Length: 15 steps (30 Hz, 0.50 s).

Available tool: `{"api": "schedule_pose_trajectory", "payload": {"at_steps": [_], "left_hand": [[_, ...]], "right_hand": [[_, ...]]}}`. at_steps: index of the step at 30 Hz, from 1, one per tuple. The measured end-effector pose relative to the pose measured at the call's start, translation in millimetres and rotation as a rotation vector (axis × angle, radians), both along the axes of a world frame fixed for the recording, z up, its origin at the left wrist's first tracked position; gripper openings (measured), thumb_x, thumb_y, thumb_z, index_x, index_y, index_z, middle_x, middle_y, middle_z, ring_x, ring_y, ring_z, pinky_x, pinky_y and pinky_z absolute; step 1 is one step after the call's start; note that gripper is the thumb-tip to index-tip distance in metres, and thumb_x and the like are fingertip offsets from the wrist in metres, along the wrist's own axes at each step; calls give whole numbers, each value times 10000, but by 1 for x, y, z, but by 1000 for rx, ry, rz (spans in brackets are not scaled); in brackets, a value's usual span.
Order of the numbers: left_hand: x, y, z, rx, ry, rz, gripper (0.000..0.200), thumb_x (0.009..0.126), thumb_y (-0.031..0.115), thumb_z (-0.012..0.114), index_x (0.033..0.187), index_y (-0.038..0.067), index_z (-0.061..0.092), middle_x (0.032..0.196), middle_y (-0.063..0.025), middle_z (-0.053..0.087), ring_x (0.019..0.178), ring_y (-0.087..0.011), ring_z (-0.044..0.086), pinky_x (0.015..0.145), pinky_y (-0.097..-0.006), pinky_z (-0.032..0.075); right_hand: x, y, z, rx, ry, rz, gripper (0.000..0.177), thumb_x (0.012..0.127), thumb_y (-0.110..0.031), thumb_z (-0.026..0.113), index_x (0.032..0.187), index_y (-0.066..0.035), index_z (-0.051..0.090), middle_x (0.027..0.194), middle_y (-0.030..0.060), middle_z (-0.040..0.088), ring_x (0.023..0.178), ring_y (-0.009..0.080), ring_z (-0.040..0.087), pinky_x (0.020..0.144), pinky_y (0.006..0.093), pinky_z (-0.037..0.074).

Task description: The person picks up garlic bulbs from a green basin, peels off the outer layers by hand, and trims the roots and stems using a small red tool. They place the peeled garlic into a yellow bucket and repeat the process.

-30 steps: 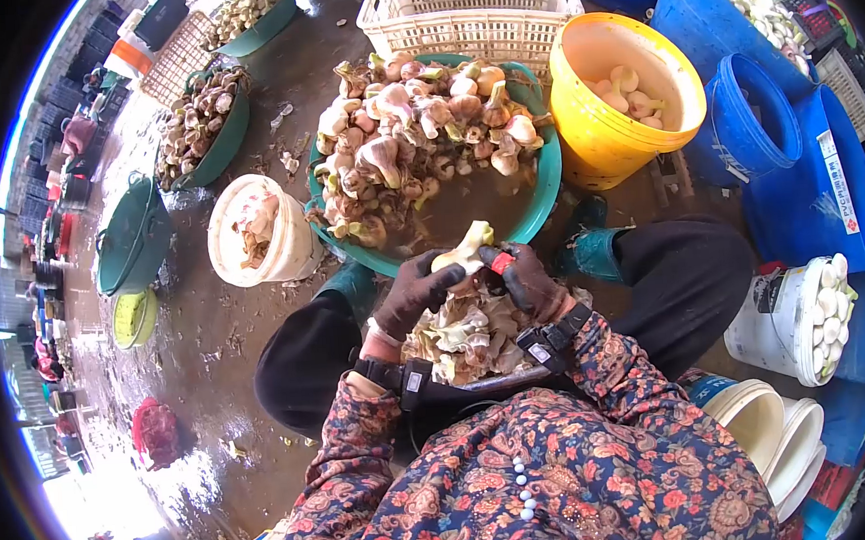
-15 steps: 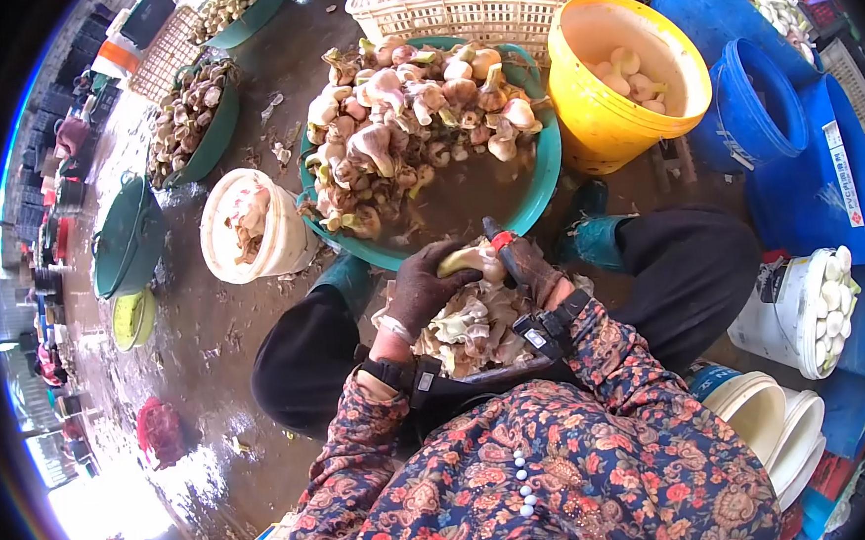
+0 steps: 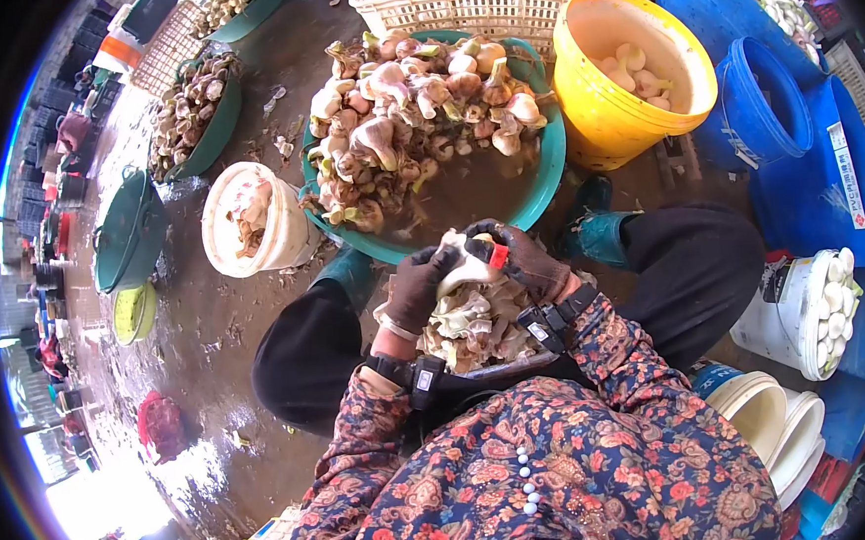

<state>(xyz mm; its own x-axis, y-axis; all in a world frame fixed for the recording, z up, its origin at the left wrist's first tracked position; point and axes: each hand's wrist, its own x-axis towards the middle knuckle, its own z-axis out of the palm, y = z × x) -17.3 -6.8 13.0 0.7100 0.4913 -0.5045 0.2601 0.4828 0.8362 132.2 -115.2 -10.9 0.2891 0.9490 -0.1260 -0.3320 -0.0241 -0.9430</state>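
Between my two gloved hands is a pale garlic bulb [image 3: 464, 268], over a container of peeled skins [image 3: 481, 331] in my lap. My left hand [image 3: 416, 289] has its fingers closed on the bulb's left side. My right hand [image 3: 531, 264] is closed around a small tool with a red part [image 3: 498, 256], its fingers against the bulb; the blade is hidden. Just beyond them stands a green basin [image 3: 543, 189] with unpeeled garlic [image 3: 375, 140] heaped over brown water or mud.
A white bucket of skins [image 3: 297, 241] stands left of the basin. Right of it, a yellow bucket [image 3: 606, 111] holds peeled bulbs. A white crate [image 3: 466, 12] is behind. Blue tubs [image 3: 818, 177] and a white bucket of garlic [image 3: 777, 323] are at right.
Both hands have come closer together around the bulb. The tool's red part has turned and moved slightly lower, and more white surface shows on the bulb.
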Motion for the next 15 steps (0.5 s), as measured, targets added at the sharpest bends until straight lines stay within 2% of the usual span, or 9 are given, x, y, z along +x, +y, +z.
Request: {"api": "schedule_pose_trajectory", "payload": {"at_steps": [1,2,6,8,9,12,13,14,15], "left_hand": [[-4,4,1,-16,-73,-34,302,938,243,494,1040,-17,607,943,-31,635,843,-79,574,749,-216,459],[-9,8,-12,333,-232,-164,321,955,240,455,1104,-21,566,1020,-38,614,892,-82,564,779,-216,458],[-11,4,-16,67,-358,72,325,954,232,449,1140,-18,539,1060,-52,601,939,-114,573,816,-242,465],[-11,3,-11,-95,-333,151,331,949,243,456,1141,-14,539,1059,-54,602,944,-123,579,822,-251,468],[-9,3,-1,-207,-293,175,337,944,252,464,1142,-9,541,1058,-56,604,947,-131,583,821,-255,468],[-9,6,-6,-303,-268,153,357,926,276,489,1146,1,543,1063,-59,605,943,-148,590,823,-264,467],[-10,6,-6,-200,-222,190,316,911,214,504,1145,5,546,1056,-71,608,939,-164,593,814,-268,469],[-11,7,-6,-97,-177,227,286,896,151,519,1143,9,548,1050,-82,611,935,-180,597,805,-272,470],[-16,1,6,250,-271,159,281,840,33,546,1120,14,558,1023,-109,609,909,-213,595,777,-272,471]], "right_hand": [[0,-4,16,-53,54,49,377,820,-227,667,1105,-12,547,1038,51,581,937,131,535,849,290,450],[-3,-6,24,-51,53,50,377,820,-227,667,1105,-12,547,1038,51,581,937,131,535,849,290,450],[-7,-7,25,73,254,60,514,786,-200,685,1243,-55,497,1172,97,523,1074,207,506,956,326,391],[-9,-10,32,107,-944,-66,550,746,-148,687,1263,-138,498,1162,139,523,1064,262,515,965,348,384],[-14,-8,30,93,-1076,-103,515,701,-125,700,1195,-182,565,1098,160,548,1015,289,533,911,360,419],[-22,-10,27,-22,-987,-87,417,685,-130,704,1094,-149,627,1050,158,570,959,285,555,822,362,455],[-26,-7,21,-18,-860,-266,260,720,-163,709,969,-109,660,917,108,607,820,226,584,715,323,469],[-22,-3,8,-17,-861,-267,260,720,-163,709,969,-109,660,917,108,607,820,226,584,715,323,469],[-13,2,-8,-106,-312,-407,202,745,-189,705,914,-92,654,834,65,597,730,181,565,652,290,453]]}}
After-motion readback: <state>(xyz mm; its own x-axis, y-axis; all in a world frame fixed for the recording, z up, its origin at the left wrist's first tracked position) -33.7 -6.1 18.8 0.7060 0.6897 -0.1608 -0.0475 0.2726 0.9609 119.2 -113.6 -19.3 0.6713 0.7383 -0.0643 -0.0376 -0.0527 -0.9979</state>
